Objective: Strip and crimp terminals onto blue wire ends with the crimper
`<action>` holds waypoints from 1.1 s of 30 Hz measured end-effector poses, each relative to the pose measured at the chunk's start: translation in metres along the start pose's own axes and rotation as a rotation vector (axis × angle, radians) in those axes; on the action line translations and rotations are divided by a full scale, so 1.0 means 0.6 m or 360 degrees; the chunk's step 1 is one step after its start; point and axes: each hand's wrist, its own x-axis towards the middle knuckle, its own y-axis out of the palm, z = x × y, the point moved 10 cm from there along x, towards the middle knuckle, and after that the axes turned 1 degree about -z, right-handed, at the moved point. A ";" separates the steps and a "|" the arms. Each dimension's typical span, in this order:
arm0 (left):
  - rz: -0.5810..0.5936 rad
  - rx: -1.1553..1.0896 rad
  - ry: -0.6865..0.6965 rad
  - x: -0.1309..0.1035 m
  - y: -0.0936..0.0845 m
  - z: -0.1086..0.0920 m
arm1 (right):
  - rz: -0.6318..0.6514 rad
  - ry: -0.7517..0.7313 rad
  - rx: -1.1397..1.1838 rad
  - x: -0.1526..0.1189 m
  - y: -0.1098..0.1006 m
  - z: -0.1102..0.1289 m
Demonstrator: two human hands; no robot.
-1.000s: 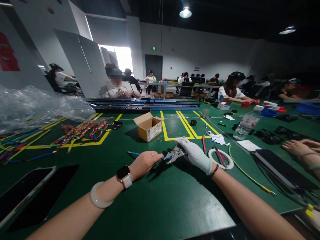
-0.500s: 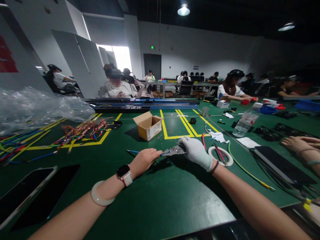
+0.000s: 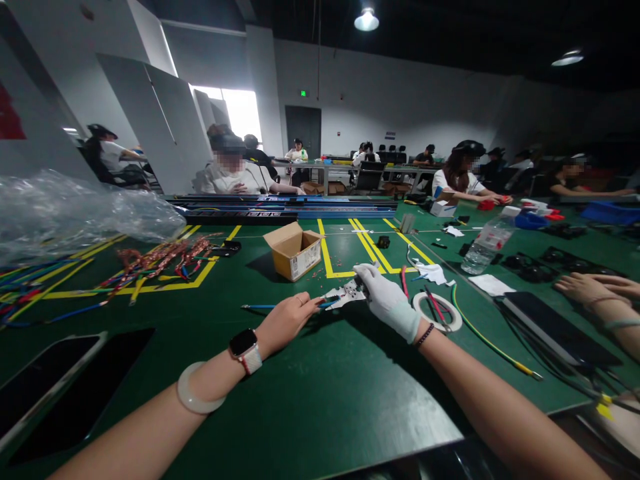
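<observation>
My left hand (image 3: 290,322), bare and wearing a watch, is closed on a thin blue wire (image 3: 260,307). One end of the wire sticks out to the left of the hand; the other reaches the jaws of the wire strippers (image 3: 345,293). My right hand (image 3: 385,299), in a white glove, grips the wire strippers, whose flat metal head points left toward my left fingers. Their handles are hidden by the glove. Just beyond the hands stands an open cardboard box (image 3: 295,253), with small copper-coloured scraps (image 3: 327,267) beside it.
Copper-ended wires (image 3: 160,260) and clear plastic wrap (image 3: 85,210) lie at left, above two phones (image 3: 75,393). On the right are a tape roll (image 3: 456,313), a green-yellow wire (image 3: 480,340), a water bottle (image 3: 490,241), a black device (image 3: 555,327) and another person's hands (image 3: 595,290).
The strippers' head has tilted and its jaws look wider apart, showing more blue wire at them. My right hand has shifted slightly left and up. A person opposite has lowered an arm.
</observation>
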 end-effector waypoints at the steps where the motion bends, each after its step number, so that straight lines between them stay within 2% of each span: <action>1: 0.0001 0.0006 -0.0014 0.000 0.001 0.003 | 0.0010 0.0015 -0.0003 0.000 0.004 -0.003; 6: -0.0086 0.0051 -0.0033 -0.001 -0.008 0.006 | 0.0005 0.0039 0.0007 -0.004 0.008 0.003; 13: -0.0059 0.0018 -0.0103 -0.004 -0.005 0.004 | -0.0060 0.0015 -0.0154 0.000 0.011 0.010; 18: -0.0095 -0.0155 -0.0205 -0.004 -0.002 0.009 | -0.0238 -0.0073 -0.0276 0.002 0.003 0.016; 21: -0.0127 -0.0252 -0.0293 -0.002 -0.003 0.015 | -0.0288 -0.0046 -0.0356 0.004 0.001 0.015; 25: -0.0107 -0.0372 -0.0427 0.001 0.000 0.024 | -0.0225 0.0057 -0.0531 0.013 -0.001 0.011; 30: -0.0107 -0.0498 -0.0516 0.003 0.003 0.033 | 0.0037 0.0152 -0.0684 0.022 -0.001 0.008; 33: -0.0100 -0.0565 -0.0546 0.004 0.004 0.037 | 0.0124 0.0141 -0.0665 0.023 0.000 0.008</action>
